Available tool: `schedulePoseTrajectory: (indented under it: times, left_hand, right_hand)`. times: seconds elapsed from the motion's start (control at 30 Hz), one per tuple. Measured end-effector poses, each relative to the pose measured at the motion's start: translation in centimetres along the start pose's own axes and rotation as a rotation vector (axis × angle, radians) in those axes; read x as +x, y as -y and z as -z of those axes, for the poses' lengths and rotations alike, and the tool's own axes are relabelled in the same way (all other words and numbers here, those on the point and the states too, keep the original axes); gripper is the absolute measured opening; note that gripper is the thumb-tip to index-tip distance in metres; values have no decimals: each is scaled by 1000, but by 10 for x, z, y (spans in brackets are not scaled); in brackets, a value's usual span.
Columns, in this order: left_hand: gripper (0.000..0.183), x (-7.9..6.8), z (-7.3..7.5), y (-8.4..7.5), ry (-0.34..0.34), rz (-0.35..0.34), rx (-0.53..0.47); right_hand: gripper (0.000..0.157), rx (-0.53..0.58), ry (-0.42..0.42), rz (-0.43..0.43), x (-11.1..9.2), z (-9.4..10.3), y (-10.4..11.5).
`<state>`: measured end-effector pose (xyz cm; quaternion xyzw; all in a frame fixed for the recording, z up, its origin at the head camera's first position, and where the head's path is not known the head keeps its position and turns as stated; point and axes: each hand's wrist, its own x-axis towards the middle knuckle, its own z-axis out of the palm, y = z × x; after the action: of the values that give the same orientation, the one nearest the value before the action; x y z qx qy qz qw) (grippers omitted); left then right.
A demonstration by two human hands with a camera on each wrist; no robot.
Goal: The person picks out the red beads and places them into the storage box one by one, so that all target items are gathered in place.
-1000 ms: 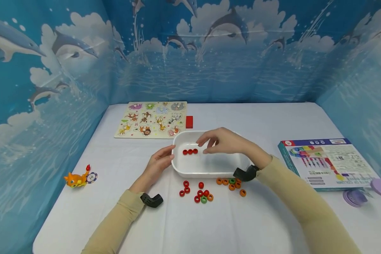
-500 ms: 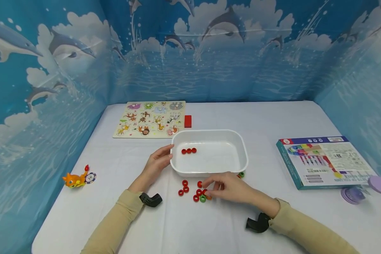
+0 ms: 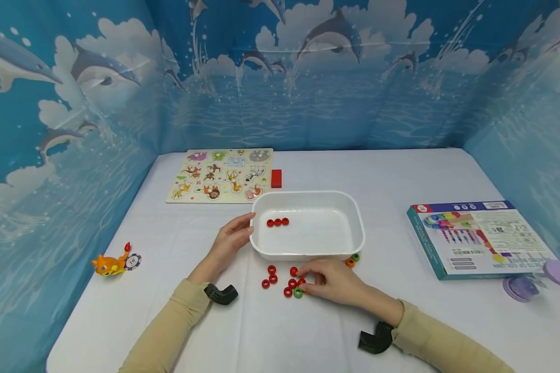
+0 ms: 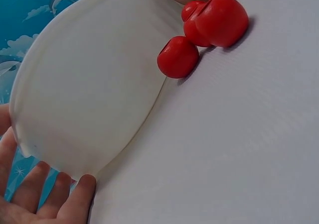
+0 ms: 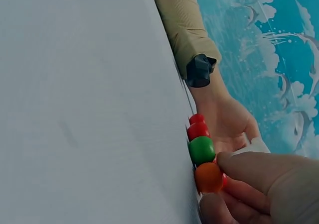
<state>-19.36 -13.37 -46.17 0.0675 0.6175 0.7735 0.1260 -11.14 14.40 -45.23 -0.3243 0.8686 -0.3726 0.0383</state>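
Observation:
A white tray holds three red beads in a row near its left end. My left hand rests its fingertips against the tray's left outer wall. In front of the tray, my right hand pinches a red bead between thumb and index finger, low over the tablecloth. Close by lie more red beads and a green bead. The right wrist view shows an orange bead beside the thumb. That hand covers most of the orange beads near the tray's front.
A wooden animal puzzle board and a red block lie behind the tray. To the right are a flat printed box and a purple toy. An orange animal figure stands at far left.
My right hand has come from above the tray down to the beads in front of it, and its thumb and index finger have closed on a red bead. The left hand stays at the tray.

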Motion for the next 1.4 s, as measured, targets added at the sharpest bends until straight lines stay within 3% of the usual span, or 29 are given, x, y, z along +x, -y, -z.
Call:
schedulePoseTrajectory:
  times: [0.43,0.67,0.87,1.1,1.27,1.4]
  left_hand:
    - [46,0,3,0,0,9,13]
    - [44,-1,3,-1,-9,3,7]
    - [47,-1,3,-2,-6,10,17]
    - [46,-2,1,-2,11,16,27]
    - [45,-9,-7,-15,21,5,65]
    - [45,-9,-9,-16,28,-2,68]
  right_hand:
    - [21,-15,-22,9,1,7,11]
    - [18,156,48,140,13,43,26]
    - [20,219,109,154,56,83,22]
    - [22,179,212,49,112,105,-4]
    - [19,192,276,-89,139,97,-29]
    - [16,147,301,-180,148,86,-40]
